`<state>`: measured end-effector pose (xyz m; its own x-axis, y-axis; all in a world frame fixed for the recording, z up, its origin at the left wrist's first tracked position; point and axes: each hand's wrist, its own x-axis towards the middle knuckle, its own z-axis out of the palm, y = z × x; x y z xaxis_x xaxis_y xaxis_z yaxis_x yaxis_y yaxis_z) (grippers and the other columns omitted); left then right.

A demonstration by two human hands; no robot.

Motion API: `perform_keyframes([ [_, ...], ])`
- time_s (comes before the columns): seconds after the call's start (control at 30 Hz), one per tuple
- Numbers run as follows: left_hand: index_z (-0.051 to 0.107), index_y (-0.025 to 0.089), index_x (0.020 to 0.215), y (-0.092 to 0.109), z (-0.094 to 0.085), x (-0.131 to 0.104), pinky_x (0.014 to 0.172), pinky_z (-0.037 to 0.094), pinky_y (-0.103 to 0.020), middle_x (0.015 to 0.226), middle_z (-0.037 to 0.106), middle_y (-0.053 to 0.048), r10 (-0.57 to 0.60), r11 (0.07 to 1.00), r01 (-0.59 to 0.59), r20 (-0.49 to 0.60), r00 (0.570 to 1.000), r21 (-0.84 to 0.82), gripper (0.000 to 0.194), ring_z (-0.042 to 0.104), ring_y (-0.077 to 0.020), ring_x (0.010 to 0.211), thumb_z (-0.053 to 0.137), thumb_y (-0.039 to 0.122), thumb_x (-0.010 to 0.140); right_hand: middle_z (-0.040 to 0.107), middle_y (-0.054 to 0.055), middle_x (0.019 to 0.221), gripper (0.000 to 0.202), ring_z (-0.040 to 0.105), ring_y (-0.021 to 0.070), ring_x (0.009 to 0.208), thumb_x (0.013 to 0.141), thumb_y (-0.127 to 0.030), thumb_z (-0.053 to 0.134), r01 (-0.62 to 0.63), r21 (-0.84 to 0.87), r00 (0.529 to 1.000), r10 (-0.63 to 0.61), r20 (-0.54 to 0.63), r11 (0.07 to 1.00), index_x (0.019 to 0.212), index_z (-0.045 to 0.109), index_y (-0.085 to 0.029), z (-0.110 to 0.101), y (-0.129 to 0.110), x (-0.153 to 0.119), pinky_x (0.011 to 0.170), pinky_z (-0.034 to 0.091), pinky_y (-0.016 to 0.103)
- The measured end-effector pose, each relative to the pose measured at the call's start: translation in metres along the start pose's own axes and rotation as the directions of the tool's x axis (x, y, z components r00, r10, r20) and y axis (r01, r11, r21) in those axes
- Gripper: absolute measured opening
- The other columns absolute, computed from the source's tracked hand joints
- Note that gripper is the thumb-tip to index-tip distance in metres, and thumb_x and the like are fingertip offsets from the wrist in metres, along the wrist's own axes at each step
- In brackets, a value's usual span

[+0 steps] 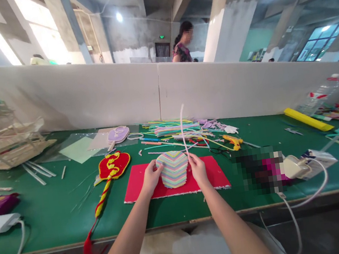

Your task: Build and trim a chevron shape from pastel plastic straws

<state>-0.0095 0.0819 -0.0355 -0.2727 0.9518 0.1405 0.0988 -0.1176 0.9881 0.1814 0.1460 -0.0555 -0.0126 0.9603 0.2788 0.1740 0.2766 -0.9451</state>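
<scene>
A rounded panel (173, 169) with pastel zigzag stripes is held over a red board (217, 175) on the green table. My left hand (151, 175) pinches the panel's left edge between thumb and fingers. At its right edge, my right hand (198, 168) is closed on a pale pink strip (183, 129), which stands up from the fingers. Whether the right fingers also touch the panel is hard to tell. Left of the board lies a red and yellow fan-shaped piece (114, 166) with a red tassel.
Colourful strips (172, 128) lie behind the board, near a yellow glue gun (233, 141). A purple fan shape (118, 135) is at the back left. Chargers with cables (295, 166) stand right. Beyond the white partition (115, 97) is a person (181, 49).
</scene>
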Motion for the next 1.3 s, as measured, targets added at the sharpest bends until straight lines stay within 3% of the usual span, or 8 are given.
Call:
perform_keyframes([
  [0.3, 0.058, 0.017, 0.101, 0.0, 0.0, 0.0, 0.07, 0.053, -0.036, 0.082, 0.07, -0.006, 0.001, 0.988, 0.013, -0.087, 0.996, 0.153, 0.039, 0.067, -0.0252, 0.08, 0.059, 0.045, 0.073, 0.071, 0.01, 0.09, 0.043, 0.065, 0.0207, 0.071, 0.084, -0.052, 0.044, -0.02, -0.003, 0.997, 0.02, -0.079, 1.0, 0.1, 0.062, -0.016, -0.003, -0.001, -0.004, 0.058, 0.051, 0.03],
  [0.47, 0.06, 0.019, 0.11, 0.006, 0.004, -0.007, 0.095, 0.04, -0.044, 0.121, 0.058, -0.013, 0.14, 0.944, -0.04, -0.288, 0.947, 0.328, 0.042, 0.048, -0.031, 0.119, 0.063, 0.037, 0.072, 0.068, 0.01, 0.09, 0.038, 0.063, 0.0205, 0.081, 0.087, -0.047, 0.043, 0.056, -0.033, 0.989, -0.06, -0.134, 0.998, 0.092, 0.065, -0.016, -0.005, -0.011, -0.007, 0.073, 0.05, 0.031],
  [0.53, 0.058, 0.019, 0.115, 0.015, 0.013, -0.008, 0.088, 0.045, -0.041, 0.126, 0.055, -0.013, 0.189, 0.937, -0.081, -0.297, 0.936, 0.341, 0.044, 0.054, -0.0279, 0.109, 0.058, 0.039, 0.076, 0.067, 0.008, 0.086, 0.033, 0.062, 0.0193, 0.079, 0.087, -0.043, 0.046, 0.116, -0.044, 0.987, -0.12, -0.104, 0.992, 0.091, 0.067, -0.017, -0.002, -0.017, -0.009, 0.076, 0.049, 0.031],
  [0.67, 0.058, 0.015, 0.116, 0.04, 0.034, 0.004, 0.051, 0.048, -0.028, 0.109, 0.066, -0.014, -0.015, 0.996, 0.017, 0.022, 1.0, -0.088, 0.052, 0.06, -0.0152, 0.061, 0.058, 0.047, 0.075, 0.067, 0.006, 0.081, 0.024, 0.062, 0.0182, 0.076, 0.088, -0.033, 0.049, 0.317, -0.084, 0.942, -0.303, 0.146, 0.944, 0.089, 0.069, -0.02, 0.003, -0.029, -0.015, 0.072, 0.049, 0.029],
  [0.8, 0.066, 0.011, 0.09, 0.052, 0.029, 0.027, 0.058, 0.048, -0.024, 0.079, 0.072, -0.009, -0.05, 0.945, 0.036, -0.036, 0.998, -0.325, 0.041, 0.058, -0.0116, 0.057, 0.066, 0.047, 0.07, 0.07, 0.006, 0.087, 0.021, 0.063, 0.0195, 0.084, 0.088, -0.03, 0.051, 0.373, -0.144, 0.893, -0.313, 0.322, 0.917, 0.09, 0.071, -0.022, -0.009, -0.034, -0.004, 0.076, 0.049, 0.03],
  [0.93, 0.067, 0.011, 0.086, 0.043, 0.007, 0.046, 0.058, 0.048, -0.021, 0.073, 0.071, -0.006, -0.166, 0.885, 0.141, -0.018, 0.986, -0.444, 0.04, 0.059, -0.0104, 0.056, 0.071, 0.045, 0.066, 0.068, 0.005, 0.096, 0.022, 0.061, 0.0193, 0.094, 0.09, -0.027, 0.049, 0.406, -0.293, 0.869, -0.267, 0.416, 0.866, 0.098, 0.069, -0.024, -0.027, -0.03, 0.036, 0.086, 0.047, 0.031],
  [1.07, 0.067, 0.01, 0.085, 0.031, -0.002, 0.058, 0.053, 0.047, -0.017, 0.072, 0.072, -0.007, -0.304, 0.816, 0.279, 0.035, 0.952, -0.507, 0.022, 0.058, -0.0076, 0.052, 0.065, 0.03, 0.077, 0.063, 0.007, 0.108, 0.022, 0.057, 0.0205, 0.102, 0.083, -0.015, 0.057, 0.5, -0.559, 0.827, -0.173, 0.535, 0.661, 0.102, 0.066, -0.02, -0.023, -0.017, 0.079, 0.09, 0.044, 0.033],
  [1.3, 0.067, 0.01, 0.085, 0.021, 0.002, 0.072, 0.054, 0.05, -0.014, 0.077, 0.073, -0.009, -0.382, 0.759, 0.383, 0.116, 0.917, -0.527, 0.019, 0.06, -0.006, 0.052, 0.051, 0.021, 0.088, 0.066, 0.005, 0.084, 0.012, 0.061, 0.0173, 0.077, 0.08, -0.009, 0.057, 0.517, -0.6, 0.787, -0.063, 0.614, 0.61, 0.079, 0.062, -0.02, -0.012, -0.008, 0.116, 0.064, 0.041, 0.024],
])
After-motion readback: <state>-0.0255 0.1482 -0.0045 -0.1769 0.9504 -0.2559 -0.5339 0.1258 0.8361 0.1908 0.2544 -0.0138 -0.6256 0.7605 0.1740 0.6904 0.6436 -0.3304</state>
